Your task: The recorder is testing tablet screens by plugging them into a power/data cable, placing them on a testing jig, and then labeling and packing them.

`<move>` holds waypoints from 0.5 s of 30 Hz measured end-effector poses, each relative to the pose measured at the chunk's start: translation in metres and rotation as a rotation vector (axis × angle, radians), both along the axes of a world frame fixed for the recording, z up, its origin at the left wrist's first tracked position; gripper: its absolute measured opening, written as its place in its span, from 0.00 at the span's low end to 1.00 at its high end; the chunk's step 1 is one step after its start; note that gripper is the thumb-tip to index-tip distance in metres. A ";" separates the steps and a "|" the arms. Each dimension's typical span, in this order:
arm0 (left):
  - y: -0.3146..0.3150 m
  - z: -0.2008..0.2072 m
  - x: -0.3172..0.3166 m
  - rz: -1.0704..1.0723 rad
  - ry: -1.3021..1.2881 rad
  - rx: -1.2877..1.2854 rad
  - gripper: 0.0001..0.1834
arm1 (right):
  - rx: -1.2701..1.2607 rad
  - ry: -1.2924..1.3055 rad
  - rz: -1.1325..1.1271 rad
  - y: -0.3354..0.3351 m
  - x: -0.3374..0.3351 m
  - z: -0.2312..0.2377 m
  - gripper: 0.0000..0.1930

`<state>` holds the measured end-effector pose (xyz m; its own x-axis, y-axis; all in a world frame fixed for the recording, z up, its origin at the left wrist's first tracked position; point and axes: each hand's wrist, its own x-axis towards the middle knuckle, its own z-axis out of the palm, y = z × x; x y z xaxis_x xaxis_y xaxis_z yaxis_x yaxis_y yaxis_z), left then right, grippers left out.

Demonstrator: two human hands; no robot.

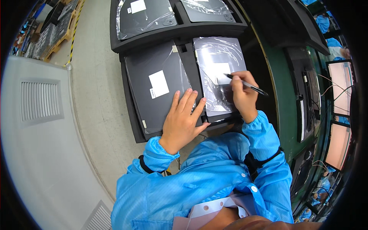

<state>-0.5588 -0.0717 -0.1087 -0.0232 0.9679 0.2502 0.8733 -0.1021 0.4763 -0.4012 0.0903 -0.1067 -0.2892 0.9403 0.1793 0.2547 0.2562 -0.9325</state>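
While the right hand [245,97] pinches a thin dark pen [258,90], I can see in the head view that its tip is over a white label [221,69]. I can't tell if the tip touches it. The label sits about in the middle of the right panel [214,92], which is flat, gray and very shiny. Clear, wrinkly film covers this panel, and bright light bounces off it.

The left hand [182,119] is open, with its fingers apart, and it grips nothing. It lies partly on the left panel [149,111], by that panel's right edge. This one is dark gray and looks duller, with clear film as well. It has its own white paper [159,83], a bit tilted, and small pale tabs near two corners.

Both panels lie side by side in a black foam tray [189,63]. Just past it, another black tray [184,31] holds two more wrapped panels [147,19].
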 end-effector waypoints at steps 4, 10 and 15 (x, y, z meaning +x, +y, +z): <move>-0.003 -0.003 -0.001 -0.014 -0.085 0.035 0.39 | 0.127 0.002 0.223 -0.022 -0.030 0.009 0.07; -0.014 -0.017 -0.002 0.019 -0.061 0.108 0.33 | -0.061 -0.116 0.589 -0.051 -0.105 0.013 0.09; -0.019 -0.025 -0.002 -0.026 -0.105 0.135 0.25 | -0.094 -0.219 0.627 -0.055 -0.127 0.011 0.10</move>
